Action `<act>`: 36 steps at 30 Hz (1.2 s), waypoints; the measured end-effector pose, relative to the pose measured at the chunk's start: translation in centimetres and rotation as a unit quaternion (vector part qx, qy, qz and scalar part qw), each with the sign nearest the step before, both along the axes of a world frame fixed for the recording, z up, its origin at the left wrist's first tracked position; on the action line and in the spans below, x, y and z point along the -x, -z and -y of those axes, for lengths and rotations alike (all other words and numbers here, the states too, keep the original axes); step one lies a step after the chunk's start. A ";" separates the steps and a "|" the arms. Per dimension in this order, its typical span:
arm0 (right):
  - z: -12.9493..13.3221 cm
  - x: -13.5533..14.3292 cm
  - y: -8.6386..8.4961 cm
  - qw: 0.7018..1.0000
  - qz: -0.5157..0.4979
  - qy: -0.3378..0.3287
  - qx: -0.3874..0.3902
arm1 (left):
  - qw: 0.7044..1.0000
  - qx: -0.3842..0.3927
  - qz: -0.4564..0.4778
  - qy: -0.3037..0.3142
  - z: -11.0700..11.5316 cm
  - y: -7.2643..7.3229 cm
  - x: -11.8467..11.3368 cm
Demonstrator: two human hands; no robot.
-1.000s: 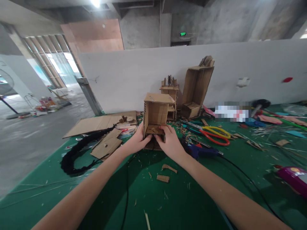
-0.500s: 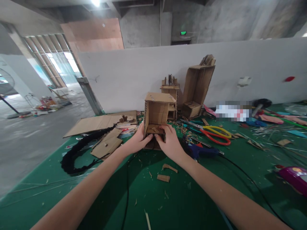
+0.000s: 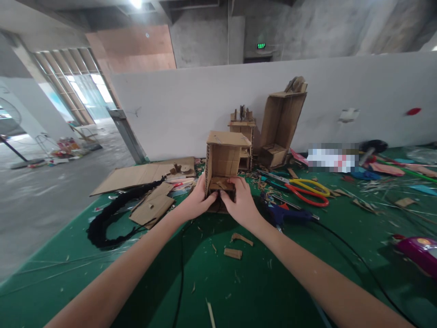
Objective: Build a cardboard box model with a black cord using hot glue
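Cardboard box (image 3: 223,159) upright at the middle of the bench (image 3: 266,282), open side facing the person. Left hand (image 3: 197,199) grasping its lower left side, right hand (image 3: 241,198) grasping the lower right; thumbs close together at the lower front edge. Can't tell if the base bears fully on the bench, hands cover part of it. Tall cardboard box (image 3: 283,120) behind, to the right, near the white wall (image 3: 191,105). Glue gun (image 3: 290,215) and scissors (image 3: 309,190) right of right hand. Cardboard scrap (image 3: 233,253) in front.
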State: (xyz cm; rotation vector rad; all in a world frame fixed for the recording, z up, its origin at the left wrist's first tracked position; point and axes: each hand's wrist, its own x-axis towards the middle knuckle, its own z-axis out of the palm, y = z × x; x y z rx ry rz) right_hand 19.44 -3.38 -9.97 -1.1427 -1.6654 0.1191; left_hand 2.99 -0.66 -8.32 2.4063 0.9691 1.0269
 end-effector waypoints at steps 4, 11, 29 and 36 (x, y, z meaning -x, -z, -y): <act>-0.1 -0.1 0.1 1.000 0.005 -0.008 -0.001 | 1.000 -0.005 0.000 -0.003 -0.1 0.0 -0.1; 0.1 -0.2 0.2 1.000 0.009 -0.016 -0.005 | 1.000 -0.005 0.001 -0.006 -0.2 0.2 0.1; 0.2 0.4 0.2 1.000 0.002 0.013 -0.009 | 0.999 -0.017 0.037 -0.024 -0.1 0.6 -0.5; 0.1 0.3 0.2 1.000 0.020 0.013 -0.012 | 0.999 -0.028 0.039 -0.022 -0.1 0.6 -0.6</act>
